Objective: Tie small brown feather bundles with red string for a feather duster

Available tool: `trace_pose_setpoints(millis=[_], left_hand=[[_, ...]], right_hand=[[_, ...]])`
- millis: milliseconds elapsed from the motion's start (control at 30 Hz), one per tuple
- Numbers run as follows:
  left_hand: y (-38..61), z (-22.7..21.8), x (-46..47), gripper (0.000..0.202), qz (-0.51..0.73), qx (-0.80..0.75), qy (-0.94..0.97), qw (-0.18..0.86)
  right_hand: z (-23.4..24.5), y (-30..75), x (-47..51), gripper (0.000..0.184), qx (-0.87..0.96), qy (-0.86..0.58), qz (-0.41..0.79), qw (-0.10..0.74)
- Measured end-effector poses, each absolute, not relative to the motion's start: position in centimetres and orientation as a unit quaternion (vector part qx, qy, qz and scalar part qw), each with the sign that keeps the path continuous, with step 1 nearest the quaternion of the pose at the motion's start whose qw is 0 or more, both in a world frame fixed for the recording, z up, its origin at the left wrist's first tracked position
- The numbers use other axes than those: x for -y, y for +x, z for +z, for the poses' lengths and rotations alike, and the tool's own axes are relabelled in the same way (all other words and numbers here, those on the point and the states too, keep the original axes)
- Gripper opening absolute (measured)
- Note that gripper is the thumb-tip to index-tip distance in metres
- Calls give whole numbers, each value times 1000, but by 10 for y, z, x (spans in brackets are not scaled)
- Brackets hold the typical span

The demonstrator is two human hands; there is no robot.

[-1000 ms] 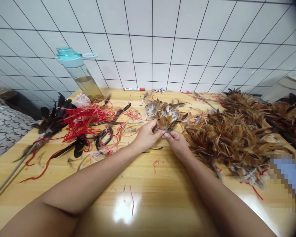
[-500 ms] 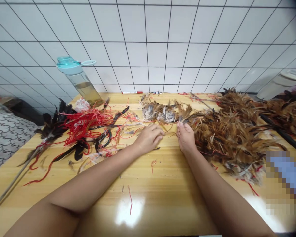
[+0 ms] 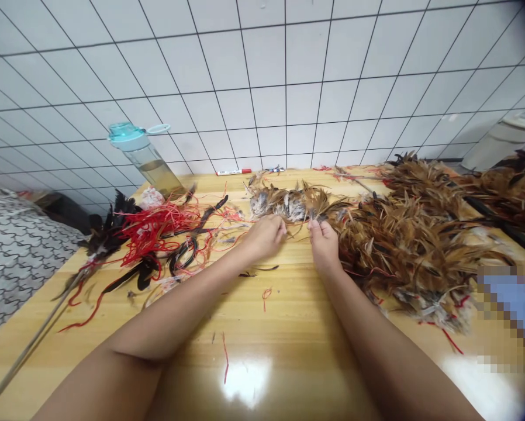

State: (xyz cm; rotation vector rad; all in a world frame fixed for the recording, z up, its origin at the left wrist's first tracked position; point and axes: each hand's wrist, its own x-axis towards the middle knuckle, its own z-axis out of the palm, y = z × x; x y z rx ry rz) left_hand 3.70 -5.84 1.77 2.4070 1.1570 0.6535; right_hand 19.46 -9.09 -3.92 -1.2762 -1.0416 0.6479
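My right hand (image 3: 324,242) is closed in a pinch at the base of a small bunch of brown feathers (image 3: 318,202), which fans out behind the fingertips. My left hand (image 3: 266,235) sits just to its left with the fingers curled in. What the left fingers hold, if anything, is hidden. Behind both hands lies a row of grey-and-brown feather bunches (image 3: 266,202). A big heap of brown feathers (image 3: 411,240) spreads beside my right hand. To the left lies a tangle of red string (image 3: 161,225).
A bottle with a blue lid (image 3: 151,161) stands at the back left. Black feathers on a stick (image 3: 43,327) lie along the left edge. A red-capped marker (image 3: 234,172) rests by the tiled wall. Scraps of red string (image 3: 225,356) dot the wooden table (image 3: 192,380).
My left hand has risen slightly and its fingers have curled in more. My right hand keeps its pinch on the feathers. The view has shifted a little.
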Motion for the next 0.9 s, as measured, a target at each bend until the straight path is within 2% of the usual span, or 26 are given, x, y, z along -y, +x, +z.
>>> trace_pose_setpoints(millis=[100,233,333,467,700,900], left_hand=[[28,20,55,6,324,-435,770,338],[32,14,60,17,413,-384,595,573],[39,7,65,26,427,-336,530,651],[43,3,64,29,442,-313,502,675],[44,-1,61,29,457,-305,468,692],[46,0,68,20,442,-344,542,627]], right_hand=[[-35,193,93,33,440,-567,275,640],[-33,193,95,28,452,-574,270,627],[-32,193,96,25,491,-586,243,597],[-32,189,98,24,539,-597,216,554],[-31,184,100,23,552,-609,213,529],[-30,184,101,30,570,-614,204,506]])
